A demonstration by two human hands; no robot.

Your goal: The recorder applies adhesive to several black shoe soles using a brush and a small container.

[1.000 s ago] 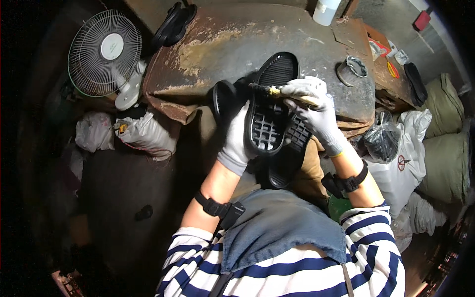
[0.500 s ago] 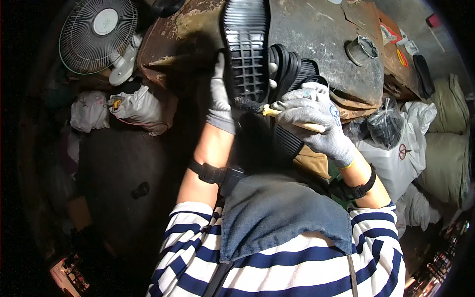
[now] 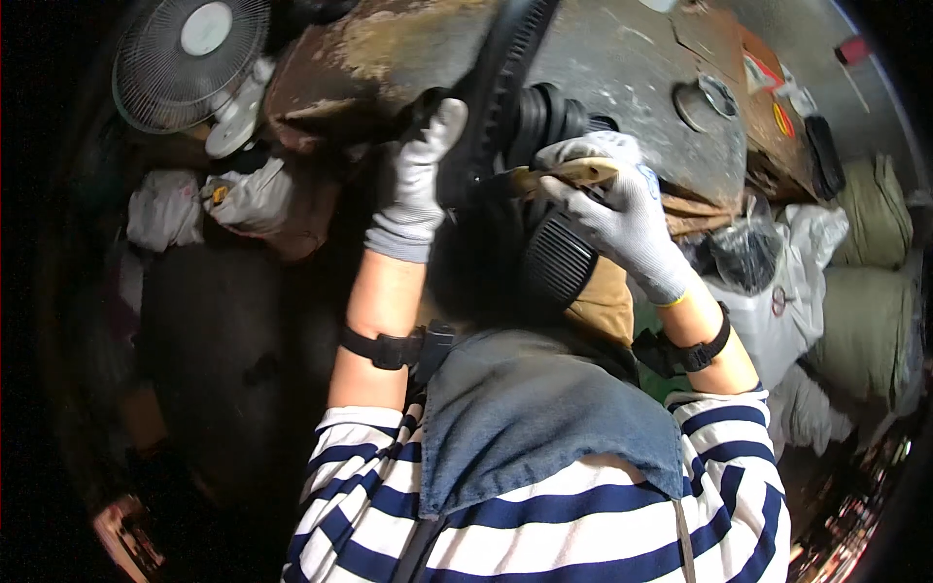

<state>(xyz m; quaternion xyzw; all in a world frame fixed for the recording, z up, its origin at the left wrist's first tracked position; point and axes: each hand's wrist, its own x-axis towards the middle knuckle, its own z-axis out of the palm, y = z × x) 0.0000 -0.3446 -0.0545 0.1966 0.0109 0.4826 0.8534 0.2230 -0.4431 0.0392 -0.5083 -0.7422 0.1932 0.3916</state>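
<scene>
A black shoe sole [image 3: 494, 102] is gripped in my left hand [image 3: 416, 180], which wears a grey-white glove. The sole stands on edge, so its side faces up to me. My right hand [image 3: 627, 214], gloved too, is closed around the pale handle of a brush [image 3: 586, 173]. The brush's dark bristle end is lost against the black soles. Just beyond my right hand, more black soles [image 3: 559, 121] lie stacked on the worn work table [image 3: 622, 73]. Below it, a ribbed black sole [image 3: 562, 257] rests near my lap.
A round metal tin [image 3: 705, 104] stands on the table at the right. A fan [image 3: 194, 63] is at the far left, above white sacks [image 3: 170, 212]. Plastic bags [image 3: 768, 311] and green sacks [image 3: 855, 291] crowd the right side. A blue apron [image 3: 554, 418] covers my front.
My left hand has turned the sole from its ribbed, gridded face onto its edge and shifted slightly left. The right hand with the brush has moved a little left and rotated.
</scene>
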